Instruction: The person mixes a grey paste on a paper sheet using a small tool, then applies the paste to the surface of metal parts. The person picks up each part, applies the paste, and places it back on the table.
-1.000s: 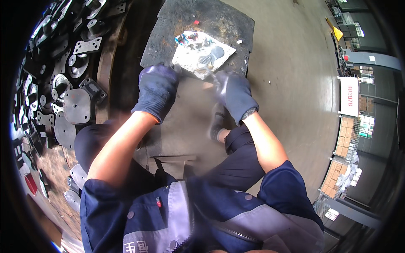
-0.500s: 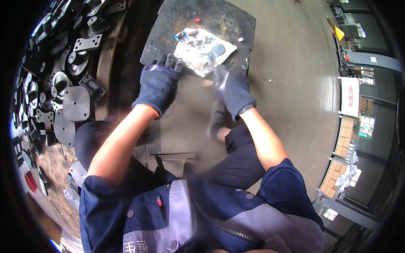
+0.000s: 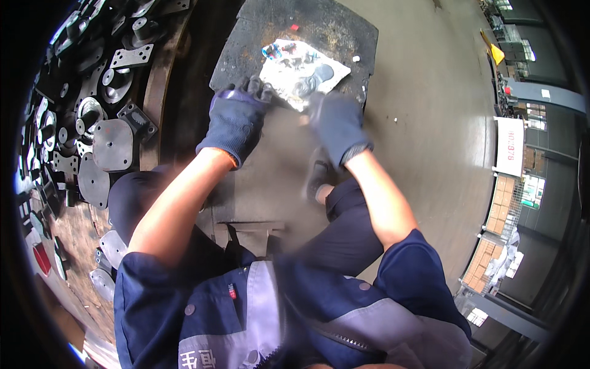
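Note:
At the near left edge of a dark metal-topped table [image 3: 246, 46] is my left hand [image 3: 236, 117], in a dark blue knitted glove with darker fingertips. Its fingers are slightly bent and a little apart, with nothing visible in them. My right hand [image 3: 338, 126], gloved alike, is by the near corner of a crumpled white sheet [image 3: 332, 85]. Motion smears its fingers, and a small tan spot shows beside them; what it is I cannot make out. On the sheet lie a grey rounded piece [image 3: 322, 72] and a small blue-and-red scrap [image 3: 270, 51].
Many grey metal plates and flanged parts [image 3: 112, 144] cover a wooden bench [image 3: 80, 237] on my left. A red bit [image 3: 295, 27] and a white bit [image 3: 356, 59] lie on the table. Off to the right stand cage racks with brown boxes [image 3: 482, 264] and a white sign [image 3: 509, 146].
The view has shifted slightly, so the table sits a bit further right. My right hand is still blurred by motion near the sheet; my left hand stays at the table edge.

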A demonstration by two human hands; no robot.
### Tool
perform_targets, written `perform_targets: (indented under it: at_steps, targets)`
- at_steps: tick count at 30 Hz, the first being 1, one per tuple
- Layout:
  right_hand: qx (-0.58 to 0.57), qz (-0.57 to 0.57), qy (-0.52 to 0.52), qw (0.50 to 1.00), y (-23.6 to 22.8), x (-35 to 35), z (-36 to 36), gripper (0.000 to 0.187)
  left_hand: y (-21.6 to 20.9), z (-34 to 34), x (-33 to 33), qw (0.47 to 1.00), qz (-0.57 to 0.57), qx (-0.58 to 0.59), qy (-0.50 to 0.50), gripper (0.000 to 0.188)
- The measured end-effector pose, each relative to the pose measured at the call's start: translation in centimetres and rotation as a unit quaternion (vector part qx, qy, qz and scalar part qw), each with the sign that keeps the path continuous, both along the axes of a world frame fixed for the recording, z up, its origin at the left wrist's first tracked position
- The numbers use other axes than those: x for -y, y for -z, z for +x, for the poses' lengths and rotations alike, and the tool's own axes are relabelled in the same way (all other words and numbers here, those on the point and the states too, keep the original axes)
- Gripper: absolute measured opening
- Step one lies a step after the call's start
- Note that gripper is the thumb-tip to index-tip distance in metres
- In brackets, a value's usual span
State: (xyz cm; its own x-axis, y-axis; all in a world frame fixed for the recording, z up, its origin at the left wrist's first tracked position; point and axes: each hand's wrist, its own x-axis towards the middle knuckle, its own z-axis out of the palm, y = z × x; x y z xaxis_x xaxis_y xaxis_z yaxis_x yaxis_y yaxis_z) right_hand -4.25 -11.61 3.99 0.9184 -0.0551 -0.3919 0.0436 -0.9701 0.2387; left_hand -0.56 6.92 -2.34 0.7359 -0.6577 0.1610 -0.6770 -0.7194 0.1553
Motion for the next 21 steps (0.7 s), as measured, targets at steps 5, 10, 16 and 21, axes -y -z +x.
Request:
perform_targets:
  at_steps: [5,10,16,21]
  targets:
    - [0.036,0.011,0.007,0.999,0.6,0.0,-0.5,0.02,0.9,0.2,-0.1,0.999,-0.001,0.049,-0.011,0.04]
    - [0.002,0.06,0.044,0.997,-0.9,1.8,1.0,0.021,0.7,0.3,-0.1,1.0,-0.013,0.019,-0.019,0.038]
    - [-0.012,0.027,0.043,0.999,0.9,1.4,1.1,0.05,0.2,0.4,0.1,0.999,-0.035,0.014,-0.008,0.032]
    - [0.036,0.0,0.025,0.999,2.1,0.7,0.3,0.054,-1.0,0.4,0.4,1.0,-0.017,-0.025,-0.006,0.029]
